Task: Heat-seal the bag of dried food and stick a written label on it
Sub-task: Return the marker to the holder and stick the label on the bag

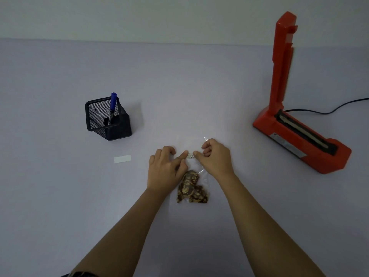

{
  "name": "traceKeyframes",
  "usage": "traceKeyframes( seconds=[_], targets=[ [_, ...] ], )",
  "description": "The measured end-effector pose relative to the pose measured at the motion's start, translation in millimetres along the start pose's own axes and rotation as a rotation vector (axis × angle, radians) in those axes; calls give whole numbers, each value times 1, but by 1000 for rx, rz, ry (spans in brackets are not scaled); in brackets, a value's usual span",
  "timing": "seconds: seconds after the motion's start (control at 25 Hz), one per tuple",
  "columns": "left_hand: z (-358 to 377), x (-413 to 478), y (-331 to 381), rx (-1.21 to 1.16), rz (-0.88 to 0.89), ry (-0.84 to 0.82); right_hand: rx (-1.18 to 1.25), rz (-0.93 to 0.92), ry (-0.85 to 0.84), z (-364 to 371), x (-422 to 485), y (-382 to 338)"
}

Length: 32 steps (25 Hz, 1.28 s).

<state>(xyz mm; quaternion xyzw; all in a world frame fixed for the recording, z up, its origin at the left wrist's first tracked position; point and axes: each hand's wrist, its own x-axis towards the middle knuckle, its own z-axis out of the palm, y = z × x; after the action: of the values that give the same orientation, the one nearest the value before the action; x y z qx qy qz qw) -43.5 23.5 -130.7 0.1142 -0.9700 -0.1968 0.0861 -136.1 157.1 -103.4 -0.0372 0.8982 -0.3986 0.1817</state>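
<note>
A clear plastic bag (192, 145) lies flat on the table in front of me, with brown dried food (191, 187) bunched at its near end. A small white label (190, 156) with dark writing lies across the bag's middle. My left hand (165, 168) presses the label's left end with a fingertip. My right hand (214, 156) presses the label's right end with its thumb, its other fingers curled. The red heat sealer (295, 136) stands at the right with its arm raised upright.
A black mesh pen holder (107, 118) with a blue marker (112, 107) stands at the left. A blank white strip (122, 158) lies on the table near it. The sealer's black cord (327, 110) trails off to the right. The wall runs along the table's far edge.
</note>
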Motion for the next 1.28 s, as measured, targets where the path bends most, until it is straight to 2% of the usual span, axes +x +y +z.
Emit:
traceKeyframes(
  seconds=[0.12, 0.24, 0.4, 0.48, 0.64, 0.84, 1.04, 1.28],
  targets=[
    [-2, 3, 4, -67, -53, -25, 17, 25, -33, 0, 0, -2],
    [-11, 14, 11, -253, -283, -120, 228, 105, -65, -10, -5, -4],
    [-31, 16, 24, -591, -521, -109, 288, 109, 98, -22, -37, 8],
    [-42, 3, 28, -545, -547, -80, 248, 156, 97, -27, -59, 19],
    [-50, -33, 31, -451, -585, -192, 213, 235, -91, -30, -92, 31],
    [-48, -35, 40, -649, -696, -255, 280, 207, -176, -12, -96, 20],
    [-48, 21, 25, -723, -706, -173, 330, 149, -125, -6, -45, -7],
    [-45, 140, 3, -784, -671, -82, 350, 67, -81, -9, 70, -52]
  ],
)
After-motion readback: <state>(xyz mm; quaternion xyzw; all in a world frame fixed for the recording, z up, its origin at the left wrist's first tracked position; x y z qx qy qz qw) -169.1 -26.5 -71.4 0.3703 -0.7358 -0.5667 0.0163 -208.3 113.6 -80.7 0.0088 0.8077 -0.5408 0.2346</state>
